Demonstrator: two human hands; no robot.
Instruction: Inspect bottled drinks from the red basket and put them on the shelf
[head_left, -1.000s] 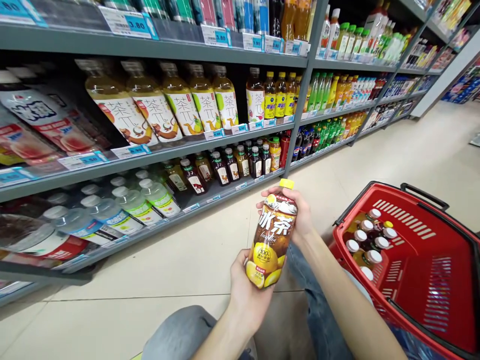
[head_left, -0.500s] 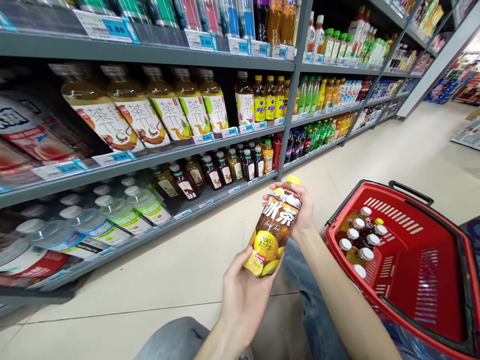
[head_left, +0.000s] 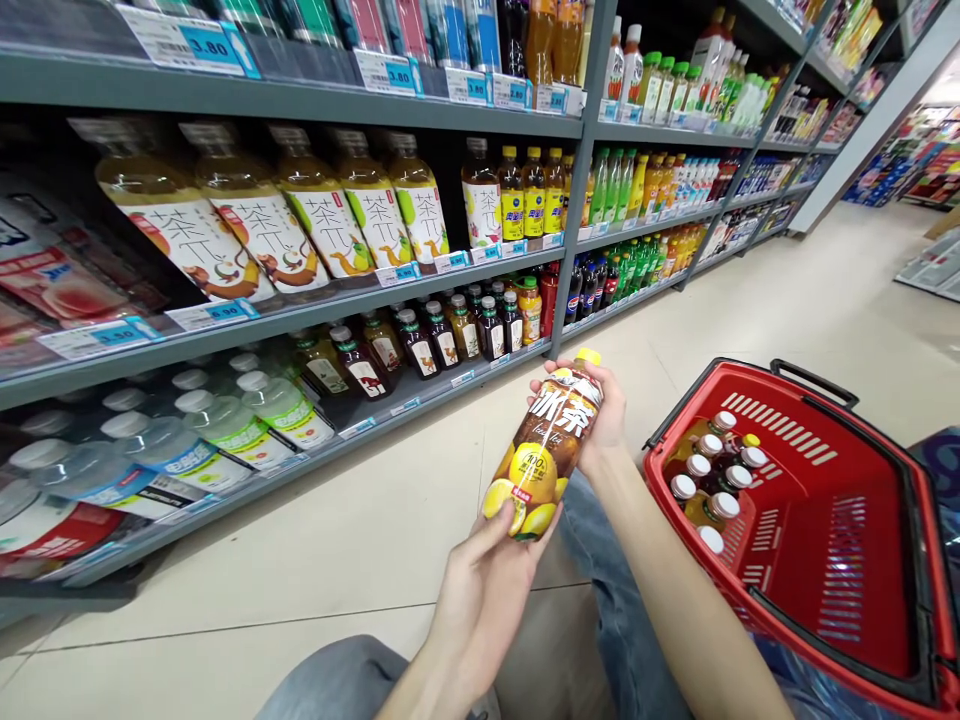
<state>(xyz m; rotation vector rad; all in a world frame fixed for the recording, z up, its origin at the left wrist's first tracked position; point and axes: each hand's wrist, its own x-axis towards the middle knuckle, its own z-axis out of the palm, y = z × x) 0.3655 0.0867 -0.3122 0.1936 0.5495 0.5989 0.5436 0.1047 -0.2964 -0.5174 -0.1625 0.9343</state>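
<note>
Between my hands is an iced tea bottle (head_left: 544, 445) with a yellow cap and a brown label printed with lemons. It is tilted, cap up and away from me, label facing me. My left hand (head_left: 487, 575) is closed round its lower end, thumb on the label. Near the cap, my right hand (head_left: 604, 425) grips the upper part from the right side, its fingers partly hidden behind the bottle. To the right stands a red shopping basket (head_left: 862, 470) with several white-capped bottles (head_left: 721, 510) and one yellow-capped bottle grouped at its left end.
Grey shelves (head_left: 480, 270) of drinks run along the left and into the distance. On the bottom shelf stand dark juice bottles (head_left: 416, 345) and clear bottles (head_left: 217, 430). Pale floor tiles (head_left: 345, 560) lie below. Black handles (head_left: 814, 385) rest on the basket's rim.
The bottle has turned slightly in my hands, so the label's lemons show at a different angle. My view has shifted a little; shelves and basket appear slightly further left.
</note>
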